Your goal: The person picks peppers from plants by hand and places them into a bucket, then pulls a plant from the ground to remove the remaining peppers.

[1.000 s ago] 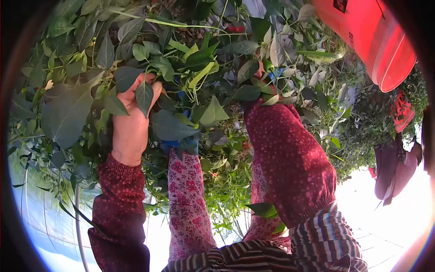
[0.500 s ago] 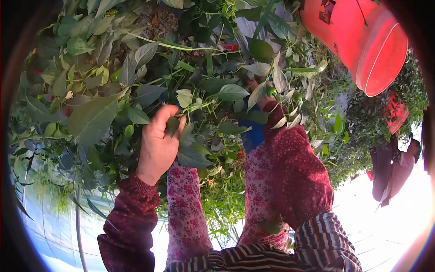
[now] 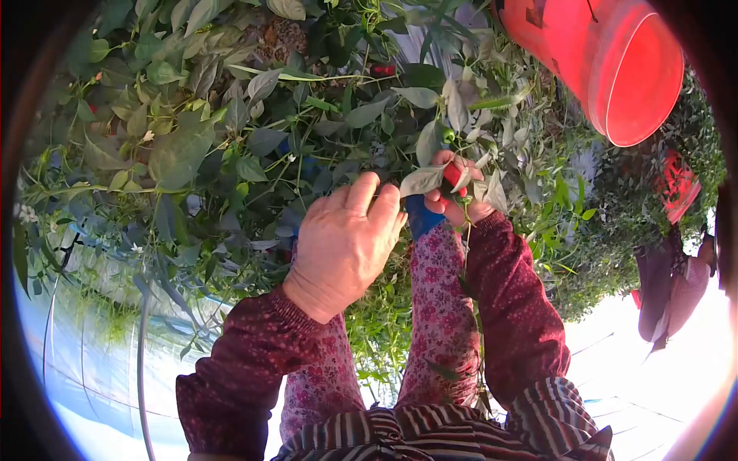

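Observation:
Among the leafy pepper plants, my right hand is closed around a red pepper, its fingers partly covered by leaves. A pale leaf lies across the space between my hands. My left hand is left of that leaf, back upward, with fingers loosely bent and a gap between thumb and forefinger. Nothing shows in it, though its palm side is hidden. Just above my right hand hangs a small green pepper. Another red pepper shows deeper among the foliage.
A red bucket lies tilted at the upper right, its mouth facing down and right. Beyond it is another red object in the plants. A person's dark clothing shows at the far right. My flowered trouser legs stand below the plants.
My left hand has moved right, out of the leaves, towards my right hand. My right hand, mostly hidden before, has come into view with a red pepper in it.

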A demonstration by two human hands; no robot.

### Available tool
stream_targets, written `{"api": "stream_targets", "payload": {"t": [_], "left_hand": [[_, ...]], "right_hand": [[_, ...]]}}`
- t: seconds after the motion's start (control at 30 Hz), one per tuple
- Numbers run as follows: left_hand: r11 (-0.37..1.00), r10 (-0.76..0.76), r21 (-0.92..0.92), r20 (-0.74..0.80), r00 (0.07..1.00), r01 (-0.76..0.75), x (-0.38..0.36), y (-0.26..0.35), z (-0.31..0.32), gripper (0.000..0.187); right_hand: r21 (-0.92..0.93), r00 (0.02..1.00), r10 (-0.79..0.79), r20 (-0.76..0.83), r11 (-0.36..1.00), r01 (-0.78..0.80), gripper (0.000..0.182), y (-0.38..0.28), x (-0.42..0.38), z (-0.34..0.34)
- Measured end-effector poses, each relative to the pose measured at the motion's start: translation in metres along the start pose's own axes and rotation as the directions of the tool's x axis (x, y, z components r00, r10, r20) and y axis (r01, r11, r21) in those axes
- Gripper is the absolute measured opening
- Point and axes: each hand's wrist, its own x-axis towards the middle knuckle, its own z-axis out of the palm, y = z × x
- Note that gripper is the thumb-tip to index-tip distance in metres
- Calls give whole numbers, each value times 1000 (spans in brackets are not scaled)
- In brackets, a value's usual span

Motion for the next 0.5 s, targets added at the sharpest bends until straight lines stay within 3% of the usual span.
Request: {"api": "stream_targets", "payload": {"t": [0.07,0.1,0.13,0.17,0.2,0.23,0.27,0.3,0.4,0.47,0.5], "left_hand": [[999,-30,-15,-150,988,28,23,-13,-7,20],[1000,-12,1,-156,988,12,36,-25,-5,21],[999,-45,1,-74,996,45,50,-36,3,22],[999,-25,22,-13,1000,26,61,-51,21,23],[986,-43,166,74,996,30,71,-60,38,30],[978,-6,206,64,998,-7,72,-70,57,33],[976,-55,217,161,985,19,73,-79,75,36],[956,-89,293,275,957,5,67,-83,86,36],[834,-169,536,470,866,-128,46,-93,99,35],[834,-41,508,449,892,-217,35,-104,88,32],[843,-55,478,534,844,-248,40,-102,73,31]], "right_hand": [[-128,979,-68,-195,991,43,43,2,-10,46],[-130,984,-74,-163,990,53,43,6,-8,55],[-126,984,-75,-159,991,55,43,11,-7,60],[-83,995,-78,-63,994,72,43,15,-5,66],[-39,996,-84,36,996,86,42,19,-4,71],[-14,987,-37,154,999,40,40,18,-5,81],[105,995,-73,62,992,67,41,32,-8,101],[-18,991,-105,86,994,107,42,40,-6,117],[-32,971,194,143,981,-191,42,63,-20,146],[-64,944,305,125,952,-299,38,78,-28,153],[-51,945,300,128,954,-296,38,83,-27,152]]}}
